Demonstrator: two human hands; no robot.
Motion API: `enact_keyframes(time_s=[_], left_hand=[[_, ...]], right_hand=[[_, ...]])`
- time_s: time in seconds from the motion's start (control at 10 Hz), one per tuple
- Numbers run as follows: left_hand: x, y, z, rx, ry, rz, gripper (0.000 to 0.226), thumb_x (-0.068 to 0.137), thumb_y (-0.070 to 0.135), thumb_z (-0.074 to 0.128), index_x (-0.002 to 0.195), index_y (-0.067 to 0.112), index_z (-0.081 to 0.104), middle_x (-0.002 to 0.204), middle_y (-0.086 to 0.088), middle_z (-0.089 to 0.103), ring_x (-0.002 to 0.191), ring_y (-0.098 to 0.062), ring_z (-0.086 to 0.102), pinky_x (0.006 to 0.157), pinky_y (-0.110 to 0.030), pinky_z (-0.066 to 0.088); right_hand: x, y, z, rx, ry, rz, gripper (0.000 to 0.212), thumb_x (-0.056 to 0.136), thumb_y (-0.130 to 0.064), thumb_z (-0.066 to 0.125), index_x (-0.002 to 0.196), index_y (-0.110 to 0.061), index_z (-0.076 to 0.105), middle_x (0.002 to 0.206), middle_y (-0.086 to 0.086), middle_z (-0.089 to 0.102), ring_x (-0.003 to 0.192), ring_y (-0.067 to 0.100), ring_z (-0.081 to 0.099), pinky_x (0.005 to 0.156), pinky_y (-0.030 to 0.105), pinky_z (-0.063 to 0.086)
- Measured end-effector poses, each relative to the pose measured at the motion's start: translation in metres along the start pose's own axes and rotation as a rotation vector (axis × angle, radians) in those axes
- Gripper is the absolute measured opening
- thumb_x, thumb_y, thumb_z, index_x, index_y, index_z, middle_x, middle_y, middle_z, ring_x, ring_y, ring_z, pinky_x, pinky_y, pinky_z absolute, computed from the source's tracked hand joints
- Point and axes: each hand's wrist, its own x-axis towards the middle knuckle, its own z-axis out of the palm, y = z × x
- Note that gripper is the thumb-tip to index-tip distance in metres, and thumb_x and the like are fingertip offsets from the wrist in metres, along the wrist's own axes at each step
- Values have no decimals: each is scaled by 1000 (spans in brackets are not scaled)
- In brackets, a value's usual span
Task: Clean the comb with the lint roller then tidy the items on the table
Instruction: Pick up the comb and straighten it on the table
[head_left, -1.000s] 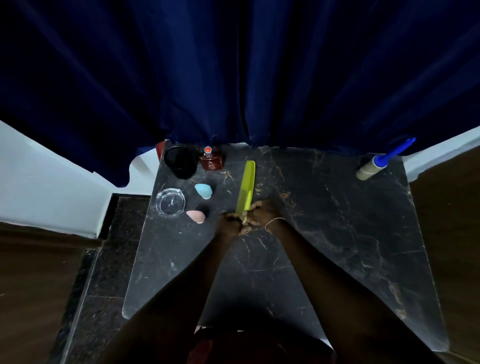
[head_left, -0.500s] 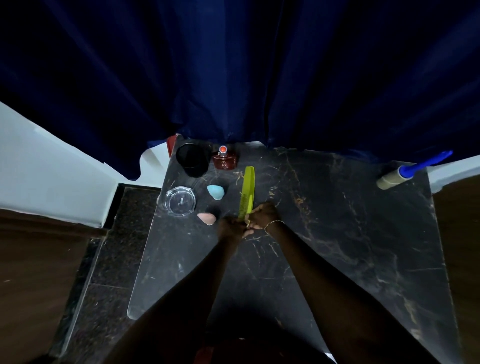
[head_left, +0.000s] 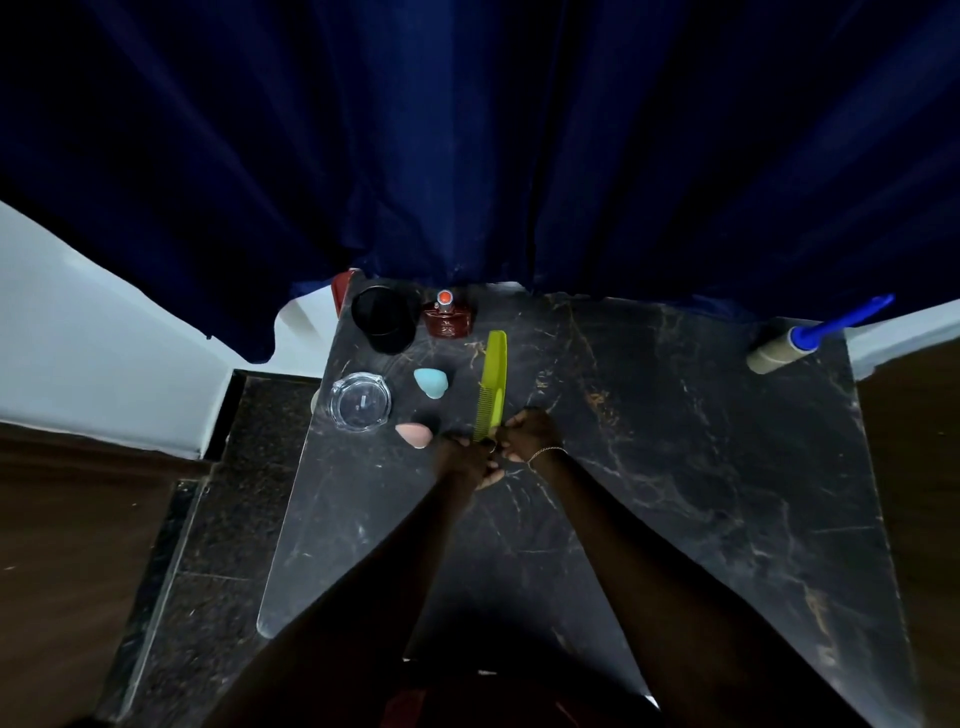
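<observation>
A lime-green comb (head_left: 492, 384) points away from me over the black marble table (head_left: 675, 467), teeth to the left. My left hand (head_left: 462, 457) and my right hand (head_left: 530, 434) meet at its near end, both closed on it. The lint roller (head_left: 784, 351), pale roll with a blue handle, lies at the table's far right corner, well away from both hands.
Left of the comb lie a blue sponge (head_left: 432, 382) and a pink sponge (head_left: 414, 434). A glass ashtray (head_left: 360, 401), a black cup (head_left: 384, 318) and a red perfume bottle (head_left: 448, 318) stand at the far left. A dark blue curtain (head_left: 467, 156) hangs behind.
Both hands stay at the comb's near end. The comb has tilted slightly more upright, and my head has shifted so the table sits further right and lower in view.
</observation>
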Motion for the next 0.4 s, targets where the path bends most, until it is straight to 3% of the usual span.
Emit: enact_keyframes(time_s=[0.1, 0.2, 0.3, 0.4], left_hand=[[-12, 0, -3, 67, 6, 21, 24, 92, 6, 69, 87, 14, 47, 71, -9, 58, 54, -17, 53, 50, -35, 57], [-20, -4, -12, 166, -17, 96, 15, 92, 13, 69, 89, 11, 54, 70, -13, 57, 52, -19, 54, 50, -34, 57], [-26, -13, -22, 336, -80, 228, 12, 92, 25, 64, 93, 14, 61, 67, -16, 58, 50, -27, 57, 53, -37, 54], [-43, -16, -30, 533, -50, 502, 31, 81, 52, 57, 80, 22, 56, 79, -21, 68, 74, -40, 69, 69, -47, 57]], right_hand=[[1, 14, 0, 38, 55, -26, 26, 71, -13, 83, 64, -12, 59, 75, 24, 71, 70, 36, 72, 70, 55, 60], [-31, 9, -7, 86, 124, -91, 25, 78, -11, 78, 71, -10, 54, 63, 10, 62, 56, 26, 62, 70, 50, 58], [-57, 16, -11, 3, 247, -223, 20, 79, -22, 76, 76, -12, 59, 69, -1, 62, 70, 23, 63, 74, 36, 52], [-97, 15, -20, 71, 303, -352, 18, 84, -19, 73, 79, -13, 57, 74, -4, 62, 72, 14, 59, 71, 25, 45]])
